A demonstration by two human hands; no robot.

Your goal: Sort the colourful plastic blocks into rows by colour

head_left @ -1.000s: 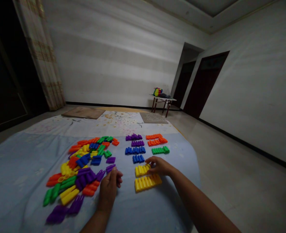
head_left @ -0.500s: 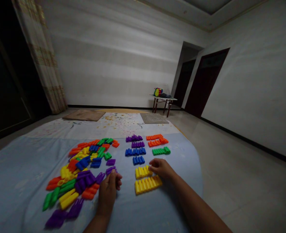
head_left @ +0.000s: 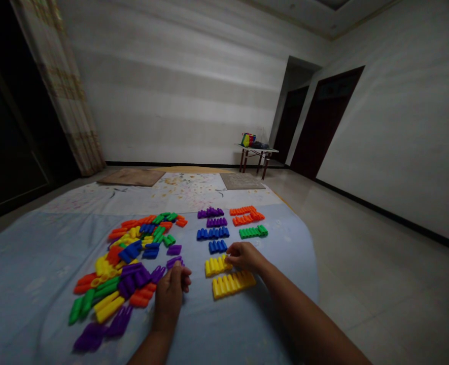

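My right hand is closed at the right end of a short row of yellow plastic tube blocks, thumb and finger pinching the end. Just nearer lies a longer row of yellow tube blocks, apart from the hand. My left hand rests on the cloth with its fingers curled; whether anything is inside them is hidden. Right beyond its fingertips lies a purple tube block, and another purple block sits farther on. To its left spreads a mixed heap of tube blocks, including a purple cluster.
Beyond the yellow rows lie blue rows, purple rows, orange rows and a green row. A light blue cloth covers the surface. Two mats, one brown, one grey, lie at the far end.
My right hand has moved left, and the short yellow row has slid left with it, out past the longer row's left end. The left hand has stayed in place. The view has tilted slightly.
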